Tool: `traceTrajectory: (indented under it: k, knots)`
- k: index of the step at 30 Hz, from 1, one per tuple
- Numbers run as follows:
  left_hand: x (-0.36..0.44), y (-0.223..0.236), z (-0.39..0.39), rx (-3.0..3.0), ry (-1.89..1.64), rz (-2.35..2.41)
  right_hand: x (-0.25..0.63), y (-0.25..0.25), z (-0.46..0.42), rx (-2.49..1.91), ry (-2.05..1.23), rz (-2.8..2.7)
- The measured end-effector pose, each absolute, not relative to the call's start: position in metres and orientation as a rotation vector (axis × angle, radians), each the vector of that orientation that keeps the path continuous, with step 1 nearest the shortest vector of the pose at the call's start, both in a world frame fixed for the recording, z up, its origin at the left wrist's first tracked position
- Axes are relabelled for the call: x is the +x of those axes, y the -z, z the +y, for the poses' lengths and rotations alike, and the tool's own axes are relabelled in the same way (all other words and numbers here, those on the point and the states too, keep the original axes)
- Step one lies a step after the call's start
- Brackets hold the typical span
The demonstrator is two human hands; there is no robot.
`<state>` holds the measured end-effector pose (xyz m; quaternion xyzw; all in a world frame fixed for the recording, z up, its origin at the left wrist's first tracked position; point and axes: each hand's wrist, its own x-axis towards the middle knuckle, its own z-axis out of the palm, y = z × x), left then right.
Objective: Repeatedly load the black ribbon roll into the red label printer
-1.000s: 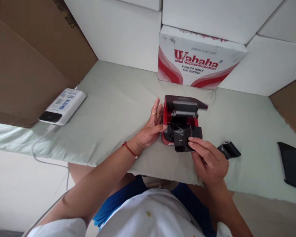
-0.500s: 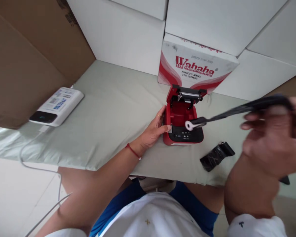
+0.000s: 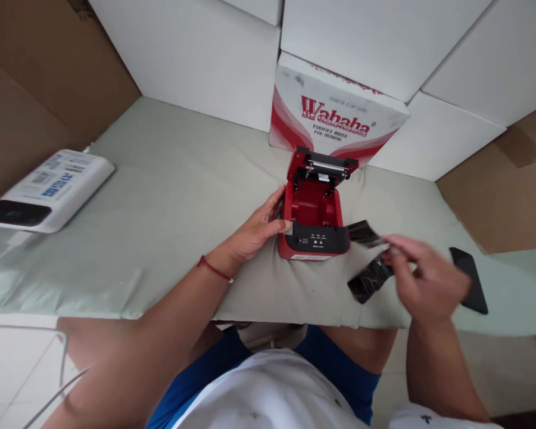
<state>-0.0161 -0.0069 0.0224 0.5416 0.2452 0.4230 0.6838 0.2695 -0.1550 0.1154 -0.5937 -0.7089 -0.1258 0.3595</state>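
A small red label printer (image 3: 317, 205) stands with its lid up, its red inner bay exposed and its black front panel facing me. My left hand (image 3: 261, 229) grips the printer's left side, thumb on the front corner and fingers along the wall. To the right of the printer, my right hand (image 3: 429, 277) is closed in a pinch on a black strip (image 3: 364, 233), slightly blurred, whose free end reaches the printer's right side. Just below that strip a crinkled black roll (image 3: 370, 280) lies on the cloth, partly hidden by my right fingers.
A white power bank (image 3: 67, 193) with a cable lies at the left. Behind the printer stands a Wahaha carton (image 3: 335, 113) against white boxes (image 3: 205, 53). A black phone-like slab (image 3: 471, 280) lies beyond my right hand. Brown cardboard (image 3: 504, 173) flanks the right side.
My right hand has come down and left from its raised position, bringing the black strip from above the open printer to its right side. My left hand keeps its grip. The view has shifted.
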Motion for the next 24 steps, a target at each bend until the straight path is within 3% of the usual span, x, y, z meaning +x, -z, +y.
traceTrajectory:
  k: [3,6,11,14,19,24]
  knots:
    - [-0.015,-0.023,-0.007,1.223,-0.935,0.547,0.274,-0.092,-0.182,-1.330,0.061,-2.250]
    - [-0.019,-0.024,-0.009,1.312,-0.932,0.593,0.282,-0.082,-0.203,-1.368,-0.170,-2.259]
    - [-0.051,-0.025,-0.028,1.786,-1.005,1.094,0.328,-0.067,-0.229,-1.849,0.140,-1.741]
    - [-0.087,-0.019,-0.047,2.121,-0.783,1.533,0.368,-0.037,-0.239,-2.108,0.323,-1.489]
    - [-0.139,-0.013,-0.083,2.250,-0.306,1.901,0.399,0.014,-0.253,-2.237,0.195,-1.766]
    - [-0.161,-0.018,-0.103,2.242,-0.212,2.006,0.394,0.020,-0.273,-2.389,0.127,-1.768]
